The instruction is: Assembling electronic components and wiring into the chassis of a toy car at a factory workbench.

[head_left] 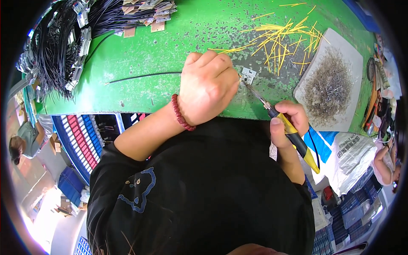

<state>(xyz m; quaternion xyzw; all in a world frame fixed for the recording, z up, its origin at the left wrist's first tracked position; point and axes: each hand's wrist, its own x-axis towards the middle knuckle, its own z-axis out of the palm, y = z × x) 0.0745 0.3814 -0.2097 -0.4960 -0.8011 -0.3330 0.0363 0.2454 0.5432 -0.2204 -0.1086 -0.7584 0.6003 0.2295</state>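
Note:
My left hand (211, 83), with a red bead bracelet on its wrist, is closed over a black cable (146, 76) whose free end trails left across the green table. Just right of those fingers a small white circuit board (247, 75) shows. My right hand (290, 120) grips a soldering iron (293, 135) with a yellow and black handle. Its metal tip slants up and left to the board's lower edge, close to my left fingers. The fingertips of my left hand and the cable end beneath them are hidden.
Thin yellow sticks (278, 40) lie scattered on the green table (144, 55) beyond my hands. A pale board (306, 91) heaped with dark debris is at the right. Bundled black cables (55, 51) pile up at the left, beside stacked small boards (157, 26). A white sack (350, 157) stands lower right.

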